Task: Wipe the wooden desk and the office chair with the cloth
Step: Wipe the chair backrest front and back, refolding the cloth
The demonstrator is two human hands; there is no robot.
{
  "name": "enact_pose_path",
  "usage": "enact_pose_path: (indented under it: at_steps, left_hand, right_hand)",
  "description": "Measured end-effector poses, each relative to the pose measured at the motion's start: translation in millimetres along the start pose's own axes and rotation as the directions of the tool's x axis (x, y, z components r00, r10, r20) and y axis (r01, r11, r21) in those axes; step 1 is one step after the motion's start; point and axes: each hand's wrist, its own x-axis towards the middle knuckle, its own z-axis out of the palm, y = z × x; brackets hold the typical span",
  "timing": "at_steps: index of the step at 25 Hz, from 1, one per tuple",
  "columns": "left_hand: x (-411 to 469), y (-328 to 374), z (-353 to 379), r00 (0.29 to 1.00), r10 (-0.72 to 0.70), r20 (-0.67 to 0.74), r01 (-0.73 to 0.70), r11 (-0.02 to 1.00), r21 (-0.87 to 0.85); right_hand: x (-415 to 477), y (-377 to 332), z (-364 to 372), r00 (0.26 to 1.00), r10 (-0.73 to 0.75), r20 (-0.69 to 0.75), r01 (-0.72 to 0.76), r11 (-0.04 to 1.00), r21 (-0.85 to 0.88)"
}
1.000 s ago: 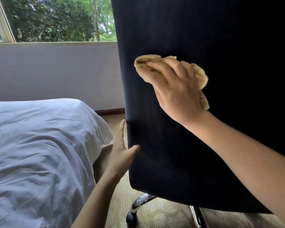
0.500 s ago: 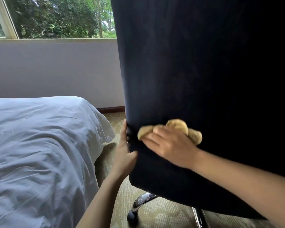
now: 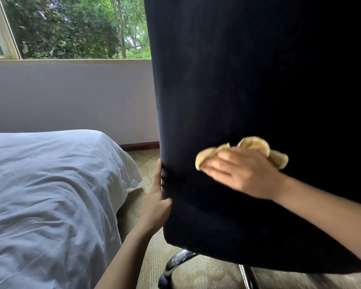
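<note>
The office chair's dark navy backrest (image 3: 248, 90) fills the right half of the view, seen from behind. My right hand (image 3: 244, 176) presses a crumpled tan cloth (image 3: 256, 146) flat against the lower backrest, with fingers stretched to the left. The cloth bulges out above the knuckles and past the fingertips. My left hand (image 3: 156, 205) holds the backrest's lower left edge, thumb on the rear face and a finger lying up along the edge. The wooden desk is out of view.
A bed with a rumpled white duvet (image 3: 50, 195) stands close on the left, leaving a narrow strip of carpet (image 3: 146, 163) beside the chair. The chrome chair base and a castor (image 3: 171, 270) show below the backrest. A wall and window lie behind.
My right hand swept the cloth from the upper backrest down to its lower part, then a little to the right. The left hand's grip on the edge stays put.
</note>
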Motion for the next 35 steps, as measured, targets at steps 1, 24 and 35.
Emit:
enact_pose_path:
  at_steps: [1, 24, 35]
  left_hand:
    - [0.2, -0.2, 0.1, 1.000, 0.000, -0.003, 0.000, 1.000, 0.005]
    - [-3.7, -18.5, -8.3, 0.994, -0.066, 0.090, 0.075, 0.991, -0.108]
    - [-32.7, -19.5, 18.3, 0.999, -0.013, 0.040, 0.008, 0.994, 0.114]
  right_hand:
    - [10.3, 14.7, -7.0, 0.998, 0.047, -0.045, -0.048, 0.998, -0.039]
    - [53.4, -90.2, 72.2, 0.943, 0.333, 0.000, -0.333, 0.942, 0.048]
    - [-65.4, -69.1, 6.4, 0.984, -0.015, 0.178, -0.004, 0.994, 0.108]
